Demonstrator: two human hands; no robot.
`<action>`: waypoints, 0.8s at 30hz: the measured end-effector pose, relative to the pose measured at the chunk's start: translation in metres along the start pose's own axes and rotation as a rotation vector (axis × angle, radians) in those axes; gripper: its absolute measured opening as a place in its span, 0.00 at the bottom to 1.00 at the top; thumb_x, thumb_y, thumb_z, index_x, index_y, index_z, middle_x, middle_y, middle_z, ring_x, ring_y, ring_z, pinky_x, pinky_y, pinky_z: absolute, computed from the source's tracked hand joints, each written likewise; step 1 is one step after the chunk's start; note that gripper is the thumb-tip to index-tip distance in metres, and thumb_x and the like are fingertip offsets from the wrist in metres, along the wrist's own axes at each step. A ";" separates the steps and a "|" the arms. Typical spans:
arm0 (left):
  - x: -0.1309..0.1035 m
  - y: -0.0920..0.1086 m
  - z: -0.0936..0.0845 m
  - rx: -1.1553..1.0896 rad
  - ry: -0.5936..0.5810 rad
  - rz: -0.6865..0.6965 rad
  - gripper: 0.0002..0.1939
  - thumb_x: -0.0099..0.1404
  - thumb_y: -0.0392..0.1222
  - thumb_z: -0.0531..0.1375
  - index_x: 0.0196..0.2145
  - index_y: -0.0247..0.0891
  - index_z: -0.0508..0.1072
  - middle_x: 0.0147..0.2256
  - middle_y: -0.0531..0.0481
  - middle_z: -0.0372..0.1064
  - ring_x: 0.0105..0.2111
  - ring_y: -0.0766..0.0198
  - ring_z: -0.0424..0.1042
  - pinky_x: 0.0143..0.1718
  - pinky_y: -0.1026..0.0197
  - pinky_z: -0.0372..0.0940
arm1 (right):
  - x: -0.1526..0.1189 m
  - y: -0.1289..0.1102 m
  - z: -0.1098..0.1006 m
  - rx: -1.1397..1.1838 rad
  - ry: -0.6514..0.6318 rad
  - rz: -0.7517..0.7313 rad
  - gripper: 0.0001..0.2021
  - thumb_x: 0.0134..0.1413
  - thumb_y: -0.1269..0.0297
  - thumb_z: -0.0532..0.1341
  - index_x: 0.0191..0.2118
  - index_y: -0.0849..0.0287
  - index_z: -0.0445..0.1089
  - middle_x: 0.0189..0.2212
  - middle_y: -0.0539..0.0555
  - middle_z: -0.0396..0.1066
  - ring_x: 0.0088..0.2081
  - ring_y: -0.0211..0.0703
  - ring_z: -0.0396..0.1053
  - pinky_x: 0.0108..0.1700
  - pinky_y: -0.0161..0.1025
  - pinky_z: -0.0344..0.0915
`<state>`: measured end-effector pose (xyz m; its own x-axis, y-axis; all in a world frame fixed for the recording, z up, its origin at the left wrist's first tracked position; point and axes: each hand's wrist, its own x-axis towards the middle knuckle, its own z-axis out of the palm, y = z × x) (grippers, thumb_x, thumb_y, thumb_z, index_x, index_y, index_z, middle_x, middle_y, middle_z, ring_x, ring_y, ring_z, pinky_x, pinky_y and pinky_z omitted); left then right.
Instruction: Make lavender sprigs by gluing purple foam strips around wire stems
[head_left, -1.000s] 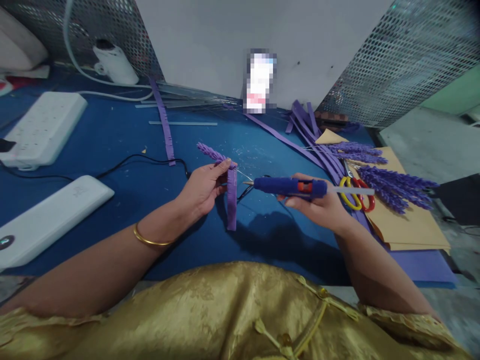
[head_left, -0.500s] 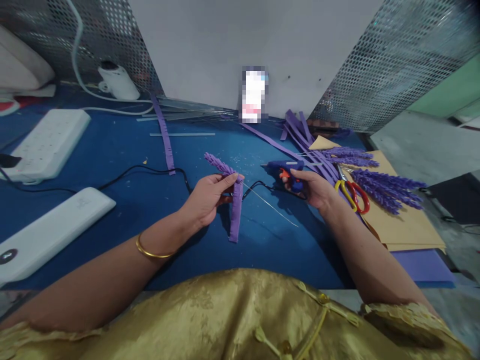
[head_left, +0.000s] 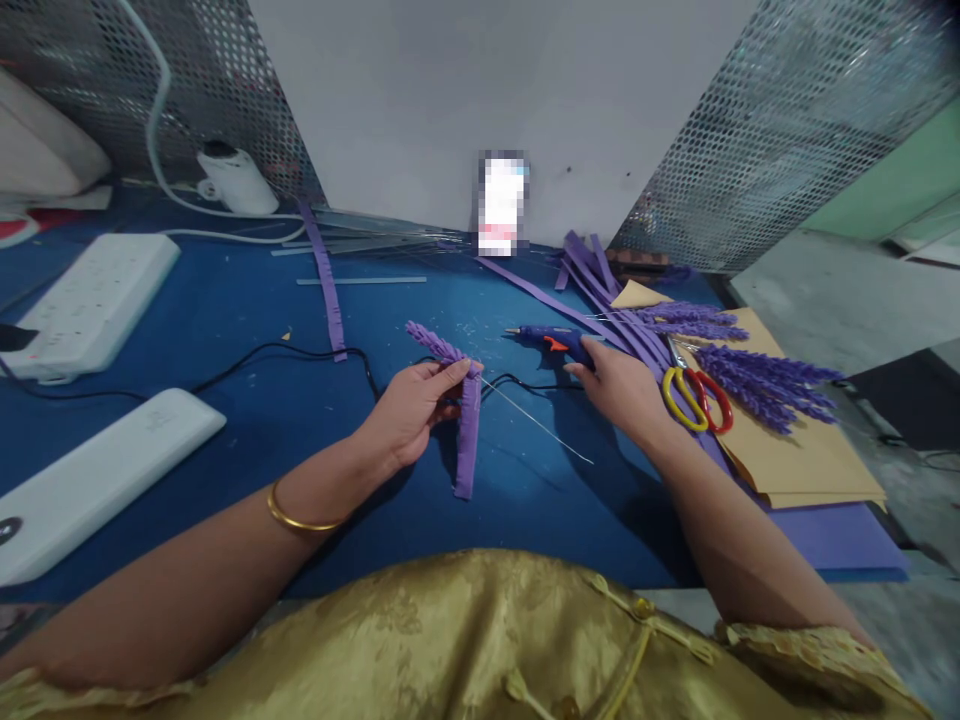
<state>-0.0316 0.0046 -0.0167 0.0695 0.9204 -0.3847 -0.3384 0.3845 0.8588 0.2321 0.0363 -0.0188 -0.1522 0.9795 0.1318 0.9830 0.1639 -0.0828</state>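
Observation:
Between thumb and fingers, my left hand [head_left: 420, 405] pinches a purple flower spike [head_left: 435, 342] at its base. A fringed purple strip [head_left: 468, 435] hangs from there toward me, and a thin wire stem [head_left: 540, 423] slants out to the lower right. My right hand [head_left: 619, 385] is around the rear of a blue glue gun [head_left: 551, 333] with an orange trigger. The gun is low over the blue table, nozzle to the left; its handle and some of my fingers are hidden.
Scissors [head_left: 697, 400], finished purple flowers [head_left: 765, 380] and tan paper [head_left: 817, 455] lie at the right. Purple strips [head_left: 592, 275] and a phone [head_left: 502, 205] are at the back. On the left are a power strip [head_left: 105, 300], a white case [head_left: 112, 480] and a black cable [head_left: 262, 348].
My right hand has turned over and moved slightly left with the glue gun, which now lies flatter. The left hand keeps its pinch. The whole view has shifted slightly.

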 end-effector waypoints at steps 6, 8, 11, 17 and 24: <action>-0.001 -0.003 0.000 -0.006 -0.013 -0.018 0.17 0.50 0.48 0.74 0.34 0.33 0.82 0.29 0.49 0.73 0.28 0.69 0.68 0.27 0.68 0.62 | 0.002 -0.010 0.009 -0.137 -0.030 0.000 0.25 0.67 0.56 0.55 0.64 0.66 0.60 0.46 0.66 0.76 0.41 0.56 0.75 0.34 0.42 0.61; -0.001 -0.003 0.001 -0.008 -0.014 -0.021 0.17 0.50 0.48 0.74 0.34 0.33 0.82 0.29 0.49 0.73 0.28 0.69 0.68 0.27 0.68 0.62 | 0.002 -0.011 0.010 -0.158 -0.033 -0.010 0.26 0.67 0.54 0.55 0.63 0.66 0.61 0.44 0.66 0.76 0.39 0.56 0.74 0.33 0.42 0.60; -0.003 -0.002 0.002 -0.003 -0.047 -0.025 0.16 0.51 0.48 0.74 0.33 0.34 0.82 0.28 0.49 0.74 0.28 0.69 0.68 0.28 0.67 0.62 | 0.000 -0.011 0.007 -0.188 0.012 -0.058 0.25 0.66 0.50 0.56 0.58 0.66 0.68 0.40 0.67 0.75 0.37 0.57 0.73 0.35 0.43 0.61; -0.013 -0.004 0.008 0.081 -0.178 -0.014 0.16 0.53 0.51 0.72 0.33 0.36 0.83 0.30 0.48 0.75 0.29 0.67 0.69 0.31 0.65 0.62 | -0.009 -0.022 -0.003 0.333 0.205 -0.221 0.17 0.67 0.58 0.55 0.51 0.60 0.75 0.45 0.63 0.74 0.46 0.53 0.71 0.47 0.46 0.65; -0.019 -0.016 0.013 0.157 -0.281 -0.016 0.16 0.55 0.54 0.70 0.30 0.36 0.82 0.31 0.45 0.77 0.30 0.64 0.70 0.34 0.63 0.64 | -0.019 -0.056 -0.003 1.195 -0.292 -0.122 0.14 0.58 0.57 0.62 0.45 0.58 0.79 0.37 0.54 0.76 0.33 0.39 0.69 0.36 0.37 0.65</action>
<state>-0.0155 -0.0176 -0.0189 0.3372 0.8892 -0.3093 -0.1879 0.3855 0.9034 0.1800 0.0081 -0.0132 -0.4038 0.9148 -0.0108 0.2732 0.1094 -0.9557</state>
